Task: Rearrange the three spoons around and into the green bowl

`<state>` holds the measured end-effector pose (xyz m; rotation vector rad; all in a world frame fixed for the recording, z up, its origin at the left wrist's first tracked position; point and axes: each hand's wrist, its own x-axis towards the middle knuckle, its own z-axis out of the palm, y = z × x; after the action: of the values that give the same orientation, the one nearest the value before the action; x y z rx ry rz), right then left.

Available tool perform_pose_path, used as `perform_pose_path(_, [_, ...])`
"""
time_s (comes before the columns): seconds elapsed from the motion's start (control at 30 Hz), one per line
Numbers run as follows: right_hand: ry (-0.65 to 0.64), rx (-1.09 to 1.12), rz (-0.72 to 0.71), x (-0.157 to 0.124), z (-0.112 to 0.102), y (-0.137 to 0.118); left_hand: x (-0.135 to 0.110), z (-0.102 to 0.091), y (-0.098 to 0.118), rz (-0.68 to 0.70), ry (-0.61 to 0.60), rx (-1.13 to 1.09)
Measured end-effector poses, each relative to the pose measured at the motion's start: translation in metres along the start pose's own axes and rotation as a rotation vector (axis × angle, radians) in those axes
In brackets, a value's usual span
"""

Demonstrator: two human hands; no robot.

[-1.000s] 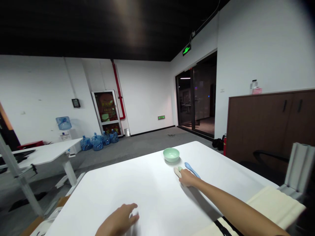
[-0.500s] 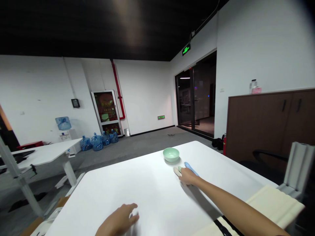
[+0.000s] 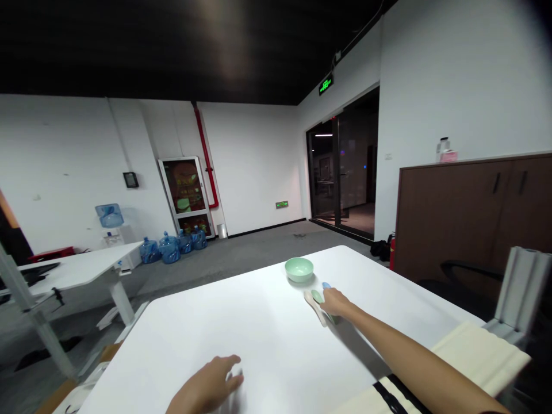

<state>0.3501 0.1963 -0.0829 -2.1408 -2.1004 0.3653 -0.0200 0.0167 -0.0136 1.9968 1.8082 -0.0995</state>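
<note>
My right hand point(image 3: 338, 302) reaches over a small group of spoons on the white table point(image 3: 259, 322). It covers most of a blue spoon point(image 3: 326, 285), whose tip shows past the fingers. Just left of the fingers lie a green spoon point(image 3: 317, 296), partly covered, and a beige spoon point(image 3: 315, 309) in full sight. The fingertips are hidden, so their grip cannot be made out. Beyond the spoons stands a light green bowl point(image 3: 299, 270). My left hand point(image 3: 209, 382) is open near the front of the table, thumb and forefinger apart, holding nothing.
A cream cloth point(image 3: 478, 356) lies at the table's right side, with a grey metal post point(image 3: 515, 293) beyond it. A black chair point(image 3: 466, 276) stands by a brown cabinet point(image 3: 466, 213). Another white desk point(image 3: 90, 264) is at left, near blue water bottles point(image 3: 169, 248).
My right hand has shifted right, off the beige spoon and over the blue one. More of the beige and green spoons now shows. My left hand has barely moved.
</note>
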Motion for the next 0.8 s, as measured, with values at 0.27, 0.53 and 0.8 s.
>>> perform_pose_path(0.27, [-0.055, 0.018, 0.006, 0.002, 0.007, 0.003, 0.003, 0.003, -0.005, 0.003, 0.004, -0.005])
perform_pose_path(0.53, [-0.035, 0.025, 0.011, -0.001, -0.002, -0.001, 0.004, 0.003, -0.005, 0.011, 0.003, 0.004])
perform_pose_path(0.8, [0.060, 0.099, -0.015, -0.014, -0.021, -0.012, 0.001, 0.000, -0.002, 0.004, -0.003, -0.002])
